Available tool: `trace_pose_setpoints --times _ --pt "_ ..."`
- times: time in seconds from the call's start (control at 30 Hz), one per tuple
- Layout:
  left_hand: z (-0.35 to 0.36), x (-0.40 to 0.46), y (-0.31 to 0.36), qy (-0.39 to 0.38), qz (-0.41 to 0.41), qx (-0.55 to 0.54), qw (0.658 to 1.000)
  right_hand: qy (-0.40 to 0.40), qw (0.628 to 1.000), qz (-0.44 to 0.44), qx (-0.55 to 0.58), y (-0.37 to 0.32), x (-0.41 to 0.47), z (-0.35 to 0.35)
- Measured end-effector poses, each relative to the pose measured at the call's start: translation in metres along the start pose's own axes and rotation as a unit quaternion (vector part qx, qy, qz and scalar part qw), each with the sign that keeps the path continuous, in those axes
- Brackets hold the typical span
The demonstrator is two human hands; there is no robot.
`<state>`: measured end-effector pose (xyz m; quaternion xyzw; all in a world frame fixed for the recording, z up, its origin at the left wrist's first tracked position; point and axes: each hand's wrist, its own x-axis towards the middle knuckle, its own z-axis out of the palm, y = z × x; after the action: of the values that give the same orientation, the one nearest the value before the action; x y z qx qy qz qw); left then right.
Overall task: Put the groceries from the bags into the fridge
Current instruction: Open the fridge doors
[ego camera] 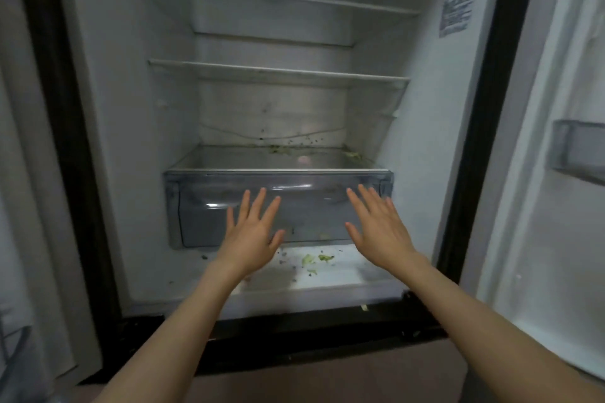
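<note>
Dim, cool light fills the fridge (278, 101); its floor before my hands is brightest. Small glare streaks mark the drawer (209, 206) front. Everything looks soft, and the wide lens bends the edges.

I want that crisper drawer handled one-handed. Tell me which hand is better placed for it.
Neither clearly, but I lean left. Both hands are open and spread before the drawer; the left hand faces its middle, while the right hand sits toward its right end.
</note>
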<state>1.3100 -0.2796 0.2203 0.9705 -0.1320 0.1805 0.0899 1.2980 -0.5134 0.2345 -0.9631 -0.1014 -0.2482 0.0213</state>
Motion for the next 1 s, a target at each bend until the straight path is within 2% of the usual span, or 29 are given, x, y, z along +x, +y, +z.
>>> trace_pose_setpoints --times 0.1,0.27,0.37,0.57,0.7,1.0 --pt "-0.001 0.038 -0.013 0.025 -0.01 0.051 0.998 -0.002 1.0 0.011 -0.013 0.003 0.042 0.014" --pt "0.002 0.078 -0.023 0.033 -0.026 0.07 0.997 -0.003 0.999 0.023 -0.028 0.012 0.089 0.028" --pt "0.008 0.083 -0.025 0.076 -0.038 0.086 0.993 -0.013 0.999 0.023 -0.025 0.019 0.101 0.038" --pt "0.0 0.084 -0.019 0.105 -0.045 0.091 0.989 0.115 0.993 0.017 -0.012 0.02 0.107 0.052" --pt "-0.003 0.072 -0.014 0.154 -0.04 0.087 0.984 0.181 0.983 0.026 -0.024 0.018 0.096 0.047" --pt "-0.017 0.049 0.004 0.203 -0.063 0.091 0.973 0.251 0.968 0.026 0.003 0.017 0.071 0.03"
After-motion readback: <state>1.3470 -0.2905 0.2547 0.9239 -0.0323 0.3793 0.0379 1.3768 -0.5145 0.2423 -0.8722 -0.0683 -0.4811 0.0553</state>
